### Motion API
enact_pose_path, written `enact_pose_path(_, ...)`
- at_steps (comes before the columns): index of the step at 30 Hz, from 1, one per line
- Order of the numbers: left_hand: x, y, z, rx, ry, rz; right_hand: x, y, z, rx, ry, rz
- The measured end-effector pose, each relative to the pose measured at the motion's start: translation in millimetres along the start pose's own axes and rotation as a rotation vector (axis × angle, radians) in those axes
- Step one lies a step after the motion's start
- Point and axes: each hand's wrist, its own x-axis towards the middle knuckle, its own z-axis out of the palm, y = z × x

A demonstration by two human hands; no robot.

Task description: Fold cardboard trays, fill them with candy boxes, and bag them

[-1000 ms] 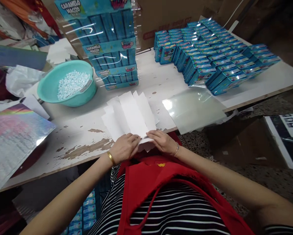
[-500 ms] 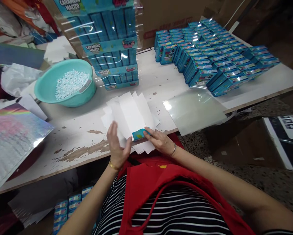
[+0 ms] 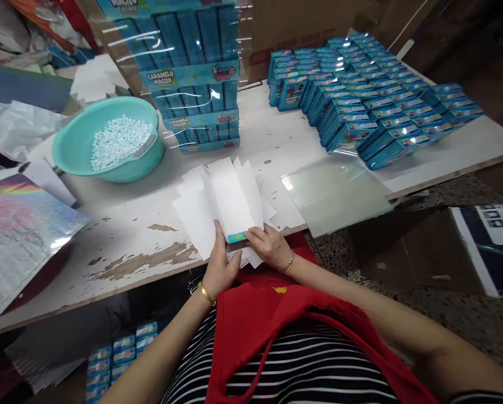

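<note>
A white cardboard blank (image 3: 230, 193) stands partly folded at the table's front edge, its side panels raised and a short blue printed flap (image 3: 236, 238) turned up at the near end. My right hand (image 3: 271, 247) pinches the right end of that flap, fingers on top. At the blank's near left corner, my left hand (image 3: 221, 266) grips the left side, fingers upright along it and thumb near the front. More flat white blanks (image 3: 192, 210) lie fanned out beneath. The undersides of both hands' grips are partly hidden.
A teal basin (image 3: 108, 137) of small pale candies stands left, beside wrapped stacks of blue boxes (image 3: 192, 78). Rows of small blue boxes (image 3: 360, 106) fill the back right. A clear plastic sheet (image 3: 339, 193) overhangs the front edge; a shiny iridescent sheet (image 3: 24, 235) lies left.
My left hand has moved right and closed in on the blank's left side. The blank's left panel now stands more upright, and the blue flap looks narrower. My right hand stays on the flap.
</note>
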Motion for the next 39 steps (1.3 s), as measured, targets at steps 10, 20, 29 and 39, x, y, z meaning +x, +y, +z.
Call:
enact_pose_path(10,61.8,38.5,-39.5,0.55,-0.526,0.044,6.3,-8.6,4.8,-0.028,-0.009,0.098)
enact_pose_path(20,101.5,31.7,-43.1,0.516,-0.711,-0.079,-4.1,-8.7,-6.7,0.466,0.275,0.221)
enact_pose_path(29,117.8,27.5,-40.6,0.478,-0.859,-0.136,26.0,5.4,-3.6,0.77,0.165,0.607)
enact_pose_path(39,97.4,29.6,-38.0,0.507,-0.735,0.006,38.7,12.9,11.2,0.606,0.1,0.544)
